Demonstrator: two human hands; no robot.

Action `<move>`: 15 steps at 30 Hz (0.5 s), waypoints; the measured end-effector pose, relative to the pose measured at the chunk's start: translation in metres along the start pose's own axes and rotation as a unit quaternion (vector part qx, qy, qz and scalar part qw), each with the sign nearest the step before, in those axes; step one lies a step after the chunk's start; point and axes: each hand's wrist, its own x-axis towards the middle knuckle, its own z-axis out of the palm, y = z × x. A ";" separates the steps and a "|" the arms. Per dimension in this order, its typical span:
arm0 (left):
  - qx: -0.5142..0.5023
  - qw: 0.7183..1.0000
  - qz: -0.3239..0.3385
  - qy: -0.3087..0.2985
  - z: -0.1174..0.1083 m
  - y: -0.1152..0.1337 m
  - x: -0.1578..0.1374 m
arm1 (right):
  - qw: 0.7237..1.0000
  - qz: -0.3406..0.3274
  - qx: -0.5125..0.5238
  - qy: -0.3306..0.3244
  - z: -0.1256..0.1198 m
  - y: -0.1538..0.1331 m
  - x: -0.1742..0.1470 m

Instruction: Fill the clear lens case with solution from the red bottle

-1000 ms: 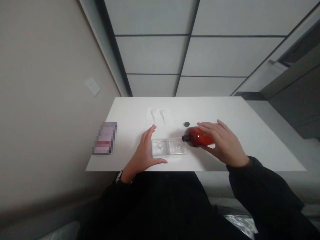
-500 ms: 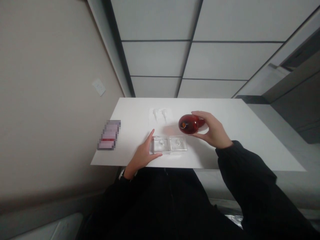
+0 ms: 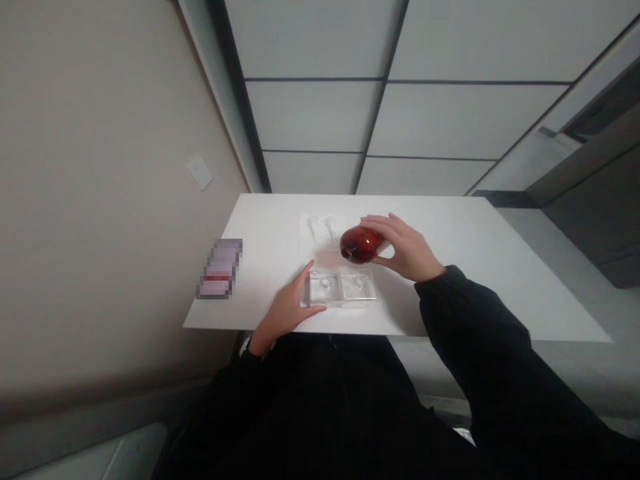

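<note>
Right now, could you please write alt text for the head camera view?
The right hand holds a tilted red bottle near a clear two-part case. The left hand curves around the case's left end. Two small whitish pieces lie behind the case on the white table.

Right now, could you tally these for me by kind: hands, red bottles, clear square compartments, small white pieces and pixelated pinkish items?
Hands: 2, the left hand and the right hand
Red bottle: 1
Clear square compartments, side by side: 2, left one, right one
Small white pieces: 2
Pixelated pinkish item: 1
Total: 8
</note>
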 end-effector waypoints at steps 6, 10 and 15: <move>0.015 1.000 -0.003 0.005 -0.001 -0.001 0.003 | 0.998 -0.032 -0.048 0.016 -0.016 0.003 -0.023; 0.010 1.000 -0.012 0.011 -0.001 -0.003 0.004 | 0.995 -0.069 -0.078 0.009 -0.018 0.005 -0.033; -0.002 1.000 -0.013 0.008 -0.001 -0.004 0.005 | 0.992 -0.066 -0.106 0.005 -0.015 0.006 -0.039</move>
